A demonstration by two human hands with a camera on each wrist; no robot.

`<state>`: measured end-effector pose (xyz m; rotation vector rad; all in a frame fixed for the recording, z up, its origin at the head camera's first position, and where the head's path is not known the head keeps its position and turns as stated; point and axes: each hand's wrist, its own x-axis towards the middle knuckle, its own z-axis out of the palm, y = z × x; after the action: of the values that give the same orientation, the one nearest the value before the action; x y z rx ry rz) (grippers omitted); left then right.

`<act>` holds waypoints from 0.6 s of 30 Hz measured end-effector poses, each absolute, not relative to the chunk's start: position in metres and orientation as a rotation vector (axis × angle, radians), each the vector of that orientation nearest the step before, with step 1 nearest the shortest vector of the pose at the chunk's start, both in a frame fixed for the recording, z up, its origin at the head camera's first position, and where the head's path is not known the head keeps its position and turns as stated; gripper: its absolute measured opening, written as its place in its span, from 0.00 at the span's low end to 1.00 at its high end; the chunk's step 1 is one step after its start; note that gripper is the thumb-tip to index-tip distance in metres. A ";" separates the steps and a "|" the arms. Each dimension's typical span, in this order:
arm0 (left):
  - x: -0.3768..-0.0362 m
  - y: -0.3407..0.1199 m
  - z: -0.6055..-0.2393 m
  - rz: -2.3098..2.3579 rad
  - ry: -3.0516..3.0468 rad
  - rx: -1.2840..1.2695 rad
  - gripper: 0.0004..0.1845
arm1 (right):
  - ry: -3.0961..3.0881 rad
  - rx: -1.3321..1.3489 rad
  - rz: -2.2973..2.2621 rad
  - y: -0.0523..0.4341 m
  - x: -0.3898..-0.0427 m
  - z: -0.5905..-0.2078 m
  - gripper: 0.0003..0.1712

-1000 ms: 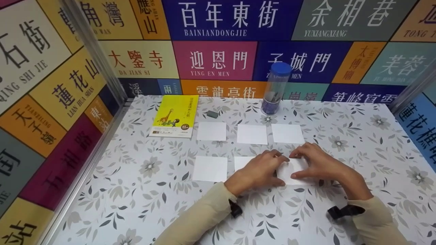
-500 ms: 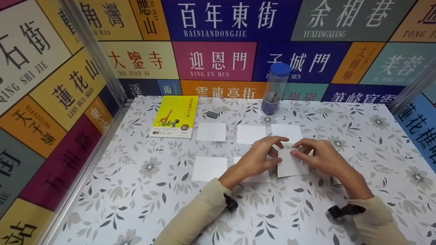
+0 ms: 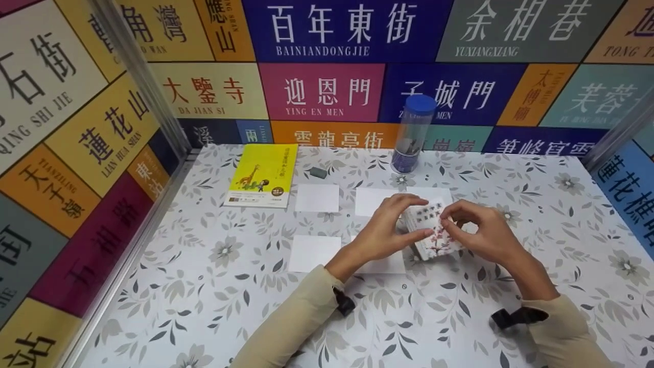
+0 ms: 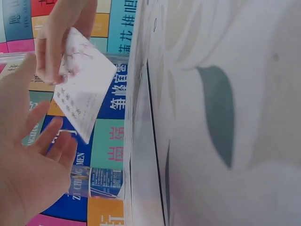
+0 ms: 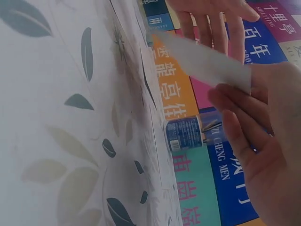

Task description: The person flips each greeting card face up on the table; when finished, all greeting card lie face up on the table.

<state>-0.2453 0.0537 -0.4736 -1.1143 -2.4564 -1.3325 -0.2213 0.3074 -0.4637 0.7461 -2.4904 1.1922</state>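
Head view shows a floral-patterned table (image 3: pixel 204 286) walled in by bright panels of Chinese street names. At far left lies a yellow book (image 3: pixel 259 175) with a giraffe on its cover, and just to its right a small grey eraser (image 3: pixel 318 172). Below and right of the book sits a blank white card (image 3: pixel 317 198), with another blank white card (image 3: pixel 314 253) nearer the person. Next comes the left hand (image 3: pixel 383 232), lifted above the table, its fingers spread and straight with the tips against the left edge of a printed card (image 3: pixel 431 230); a further white card (image 3: pixel 380 265) lies partly under this wrist. The printed card is held up off the table between both hands, tilted, its face showing small dark characters and a pinkish blossom drawing. Behind it two more white cards (image 3: pixel 372 199) lie partly hidden, and at the back stands a clear cylindrical tube (image 3: pixel 413 134) with a blue cap. To the right, the right hand (image 3: pixel 485 232) pinches the printed card's right edge between thumb and curled fingers. Left wrist view confirms the left hand's fingers (image 4: pixel 44 141) are apart and relaxed beside the printed card (image 4: pixel 84 94), while the other hand clamps its upper corner.
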 end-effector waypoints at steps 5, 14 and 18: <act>-0.246 0.052 -0.474 -1.453 -2.467 -1.090 0.30 | -2.580 0.750 1.279 0.307 -0.218 -0.464 0.24; -0.236 0.054 -0.475 -1.501 -2.655 -1.229 0.35 | -2.832 0.608 1.037 0.314 -0.224 -0.477 0.14; -0.233 0.056 -0.476 -1.341 -2.746 -1.263 0.34 | -2.887 0.621 1.050 0.320 -0.226 -0.484 0.12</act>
<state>-0.2332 0.0565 -0.4760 -1.2628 -2.7456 -1.3405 -0.2264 0.3196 -0.4838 0.6207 -2.8874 1.0498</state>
